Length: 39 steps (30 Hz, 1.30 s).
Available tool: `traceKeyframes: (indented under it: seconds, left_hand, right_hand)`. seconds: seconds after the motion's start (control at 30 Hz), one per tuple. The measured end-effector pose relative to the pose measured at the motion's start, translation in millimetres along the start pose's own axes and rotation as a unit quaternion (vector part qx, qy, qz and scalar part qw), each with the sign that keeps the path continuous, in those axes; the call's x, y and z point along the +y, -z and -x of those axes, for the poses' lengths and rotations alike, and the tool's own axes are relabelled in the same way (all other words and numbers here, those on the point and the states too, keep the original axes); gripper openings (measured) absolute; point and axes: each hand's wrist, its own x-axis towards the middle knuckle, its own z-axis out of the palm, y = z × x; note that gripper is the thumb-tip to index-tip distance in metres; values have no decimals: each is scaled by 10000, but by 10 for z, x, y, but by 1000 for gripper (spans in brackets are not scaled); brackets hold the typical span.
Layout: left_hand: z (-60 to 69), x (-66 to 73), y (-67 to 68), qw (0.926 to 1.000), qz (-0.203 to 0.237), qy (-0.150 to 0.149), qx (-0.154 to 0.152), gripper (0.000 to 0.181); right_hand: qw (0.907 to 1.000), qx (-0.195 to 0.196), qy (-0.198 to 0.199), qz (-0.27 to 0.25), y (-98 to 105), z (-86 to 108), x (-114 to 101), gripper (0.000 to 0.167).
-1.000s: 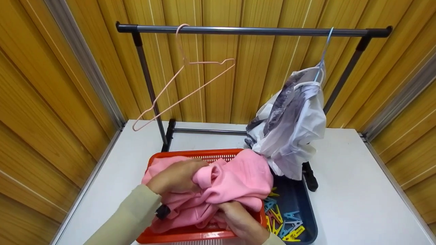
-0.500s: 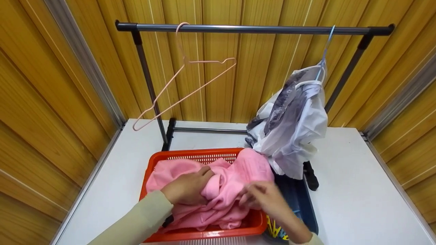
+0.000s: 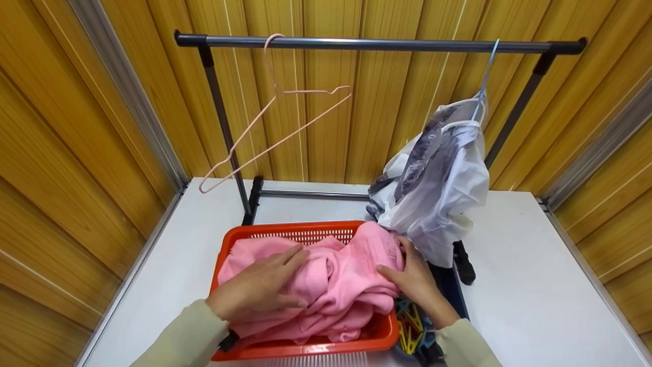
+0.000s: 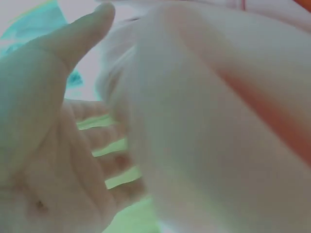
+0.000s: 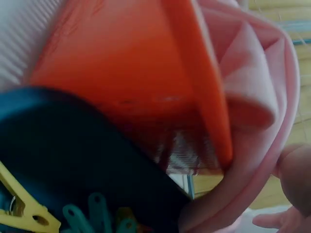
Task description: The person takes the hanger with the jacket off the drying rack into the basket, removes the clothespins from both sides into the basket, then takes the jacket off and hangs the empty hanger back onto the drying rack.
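Observation:
A bunched pink garment of thick, soft cloth (image 3: 346, 285) fills an orange-red plastic basket (image 3: 356, 346) and bulges over its right side. My left hand (image 3: 262, 290) lies over the garment's left part, fingers extended and thumb apart; in the left wrist view, the fingers (image 4: 112, 165) reach in beside the cloth. At the right end, my right hand (image 3: 420, 283) is against the garment's bulging edge, thumb and fingers spread around it. In the right wrist view, the cloth (image 5: 262, 63) drapes past the basket rim, and part of that hand shows at the lower right.
A dark blue tray (image 3: 453, 285) beside the basket holds clothespins (image 3: 410, 326). Behind stands a clothes rack (image 3: 356, 45) with a pink hanger (image 3: 275, 148) at left. A white and grey garment (image 3: 448, 178) hangs from a blue hanger (image 3: 489, 71) at right, close to my right hand.
My right hand has moved from under the garment's front to its right end. My left hand has loosened from the rolled part of the cloth, and its fingers have straightened.

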Motion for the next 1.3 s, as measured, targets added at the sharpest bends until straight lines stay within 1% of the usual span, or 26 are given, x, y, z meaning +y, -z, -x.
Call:
traceKeyframes:
  seconds: [0.07,0.17,0.23,0.33,0.37,0.43,0.5,0.53,0.6,0.63,0.7,0.77,0.83,0.9,0.97,1.07,1.13,1.2,1.3]
  left_hand:
    - [124,-65,19,9995,25,-32,325,89]
    - [321,-190,-7,9964,147,75,830,84]
    - [448,-268,-55,9930,335,273,1096,82]
    - [588,-370,-150,9860,648,632,1400,80]
    - [624,-401,-186,9831,732,750,1499,79]
    - [676,-460,-260,9763,760,924,1806,78]
    - [715,-508,-332,9683,769,1104,2104,77]
    - [734,-526,-366,9648,783,1210,2201,78]
    - [768,-552,-431,9594,870,1391,2295,79]
    - [784,-560,-463,9579,982,1474,2261,80]
    - [815,-566,-525,9558,1254,1597,2127,81]
    - [839,-563,-587,9530,1557,1624,2030,80]
    - [853,-549,-650,9505,1770,1609,1983,81]
    - [850,-534,-712,9494,1804,1488,2097,84]
    - [846,-521,-763,9493,1700,1366,2262,90]
    - [834,-529,-828,9508,1286,1006,2633,100]
    - [831,-543,-851,9518,1033,828,2767,109]
    - [830,-557,-865,9535,826,653,2823,117]
    - [819,-566,-859,9586,771,605,2675,129]
  right_hand:
    - [9998,192,-64,-6,-5,-11,14,70]
    - [9988,487,6,30,-17,-24,10,55]
    - [9975,690,145,-44,-22,-27,-12,47]
    - [9936,961,386,-462,-15,-30,-76,34]
    - [9916,1025,455,-639,-9,-30,-105,30]
    - [9879,1081,576,-949,2,-31,-163,24]
    - [9850,1084,660,-1169,17,-24,-225,19]
    - [9837,1075,713,-1250,23,-19,-255,18]
    - [9809,1017,753,-1477,37,2,-320,18]
    - [9786,969,732,-1658,44,18,-354,18]
    - [9724,784,696,-2083,53,50,-413,19]
    - [9672,457,661,-2411,50,78,-449,19]
    - [9675,31,602,-2457,34,104,-451,19]
    - [9714,-433,565,-2264,9,132,-424,19]
    - [9755,-834,511,-1970,-17,165,-396,19]
    - [9764,-1266,499,-1680,-47,213,-368,22]
    - [9726,-1521,525,-1679,-55,241,-367,27]
    - [9667,-1784,532,-1754,-59,266,-371,32]
    - [9540,-2228,376,-1969,-59,312,-379,40]
